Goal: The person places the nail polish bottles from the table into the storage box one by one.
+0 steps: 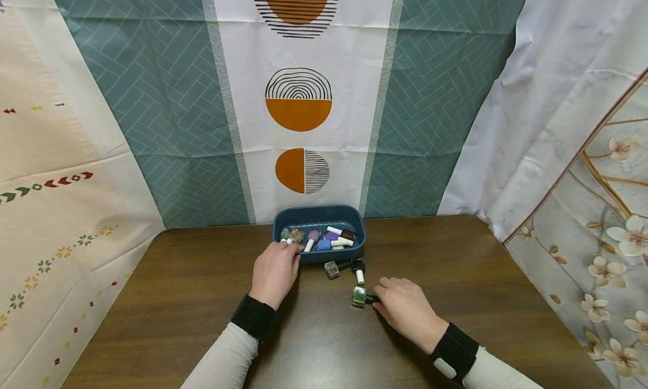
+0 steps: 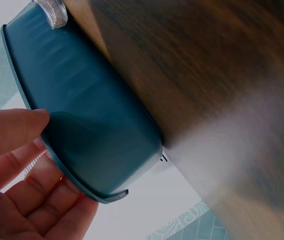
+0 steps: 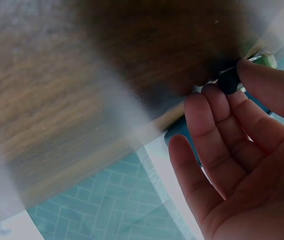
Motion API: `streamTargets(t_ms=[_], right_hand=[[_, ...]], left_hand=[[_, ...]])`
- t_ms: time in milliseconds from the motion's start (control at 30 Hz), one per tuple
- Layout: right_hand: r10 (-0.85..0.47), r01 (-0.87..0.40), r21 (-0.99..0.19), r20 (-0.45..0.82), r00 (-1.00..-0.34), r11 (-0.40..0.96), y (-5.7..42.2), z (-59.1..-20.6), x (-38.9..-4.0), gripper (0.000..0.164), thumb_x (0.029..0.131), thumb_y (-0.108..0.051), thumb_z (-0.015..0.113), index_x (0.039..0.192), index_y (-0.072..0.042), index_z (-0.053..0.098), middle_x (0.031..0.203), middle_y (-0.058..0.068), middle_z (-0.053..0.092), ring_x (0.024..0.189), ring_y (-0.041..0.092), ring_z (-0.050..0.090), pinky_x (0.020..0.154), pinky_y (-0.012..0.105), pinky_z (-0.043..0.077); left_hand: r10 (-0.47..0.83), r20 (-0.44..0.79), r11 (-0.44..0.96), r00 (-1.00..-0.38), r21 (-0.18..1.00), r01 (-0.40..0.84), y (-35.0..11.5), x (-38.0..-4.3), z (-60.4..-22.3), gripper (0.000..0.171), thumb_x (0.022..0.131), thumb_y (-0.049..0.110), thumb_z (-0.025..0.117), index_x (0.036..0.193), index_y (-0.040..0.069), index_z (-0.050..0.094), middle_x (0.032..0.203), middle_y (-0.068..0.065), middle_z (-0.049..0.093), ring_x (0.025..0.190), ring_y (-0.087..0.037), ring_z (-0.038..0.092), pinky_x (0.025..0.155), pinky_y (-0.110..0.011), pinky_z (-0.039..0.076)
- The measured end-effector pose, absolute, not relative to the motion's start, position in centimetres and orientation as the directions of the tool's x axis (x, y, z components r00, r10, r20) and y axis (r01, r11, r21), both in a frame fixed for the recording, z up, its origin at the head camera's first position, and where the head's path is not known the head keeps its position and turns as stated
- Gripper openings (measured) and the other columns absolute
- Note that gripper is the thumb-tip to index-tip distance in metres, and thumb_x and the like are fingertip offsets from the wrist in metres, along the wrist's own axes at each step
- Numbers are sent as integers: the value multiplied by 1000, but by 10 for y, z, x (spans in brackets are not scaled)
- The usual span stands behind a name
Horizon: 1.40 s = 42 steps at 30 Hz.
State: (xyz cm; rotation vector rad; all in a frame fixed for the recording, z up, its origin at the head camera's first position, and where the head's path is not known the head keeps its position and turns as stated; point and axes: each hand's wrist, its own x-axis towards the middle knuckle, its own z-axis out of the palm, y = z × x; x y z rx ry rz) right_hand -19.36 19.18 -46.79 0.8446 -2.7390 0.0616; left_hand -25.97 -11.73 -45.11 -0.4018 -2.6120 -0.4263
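A dark blue plastic bin (image 1: 319, 258) stands at the back of the table with several nail polish bottles inside. My left hand (image 1: 275, 271) grips its front rim near the left corner; in the left wrist view the thumb (image 2: 19, 127) lies on the outer wall and the fingers reach over the rim. My right hand (image 1: 407, 307) pinches the black cap (image 3: 228, 81) of a green nail polish bottle (image 1: 359, 296) between thumb and fingers, close over the table. Just in front of the bin lie a glittery grey bottle (image 1: 331, 270) and a dark bottle with a white cap (image 1: 360, 276).
Inside the bin, a blue bottle (image 1: 324, 244), a mauve one (image 1: 314, 235) and a dark red one (image 1: 347, 235) lie among others. Behind the brown wooden table (image 1: 202, 299) hangs a patterned curtain (image 1: 298, 170), with more cloth on both sides.
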Motion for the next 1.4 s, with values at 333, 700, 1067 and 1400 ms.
streamTargets(t_ms=[333,700,1067,1400], right_hand=[[-541,-555,25,264,-799,832,191,-466,-193,22,87,-20,96,100,-12,80,85,-5,64,74,12,61,73,37,58],[-541,-552,37,265,-798,833,191,-467,-192,20,88,-18,95,99,-12,80,84,-5,64,75,13,63,71,37,57],[-536,-545,34,248,-807,837,191,-467,-193,16,92,-19,92,101,-13,80,83,-6,61,74,12,60,73,38,57],[-535,-545,35,258,-805,837,190,-464,-193,16,92,-19,91,103,-12,81,84,-5,62,75,13,60,74,37,57]], left_hand=[[208,487,910,-848,222,351,-117,-260,-451,11,94,12,89,105,9,85,91,-7,75,84,-27,67,69,-42,57],[206,489,908,-847,226,352,-117,-260,-453,10,95,11,88,104,10,85,91,-6,75,85,-28,68,68,-44,57],[207,502,909,-840,219,355,-117,-260,-452,12,95,11,88,106,10,85,92,-6,76,87,-29,69,70,-45,58],[205,497,909,-843,223,352,-117,-261,-453,12,95,12,88,107,10,86,93,-6,77,88,-29,69,70,-44,59]])
